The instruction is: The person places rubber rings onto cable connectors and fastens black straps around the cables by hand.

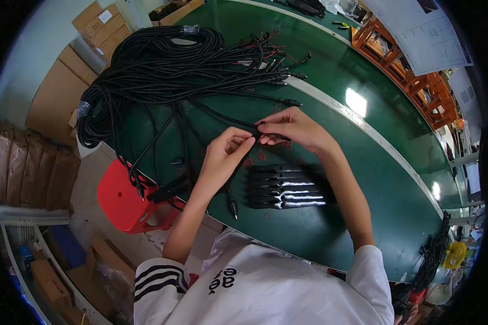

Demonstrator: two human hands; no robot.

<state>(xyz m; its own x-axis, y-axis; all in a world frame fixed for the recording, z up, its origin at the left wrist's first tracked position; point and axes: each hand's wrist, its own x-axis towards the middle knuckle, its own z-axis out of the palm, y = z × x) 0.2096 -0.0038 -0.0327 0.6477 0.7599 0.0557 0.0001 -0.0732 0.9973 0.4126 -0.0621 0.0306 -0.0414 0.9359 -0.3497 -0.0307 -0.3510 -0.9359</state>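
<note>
My left hand (226, 154) pinches a black cable (243, 161) between thumb and fingers above the green table. Close beside it, my right hand (294, 129) is closed on the same cable, with a short dark end poking out past the fingers. The exact part between my fingertips is too small to make out. Small red rings (262, 157) lie scattered on the table under my hands. Below my right hand sits a row of flat black pieces (287, 187) with shiny streaks. A cable plug (232, 206) rests near my left forearm.
A large bundle of coiled black cables (162, 59) covers the table's far left, its plugs and red wire ends pointing right. A red stool (122, 195) stands by the left edge. Cardboard boxes (57, 95) line the wall. Orange racks (406, 76) stand at the back right.
</note>
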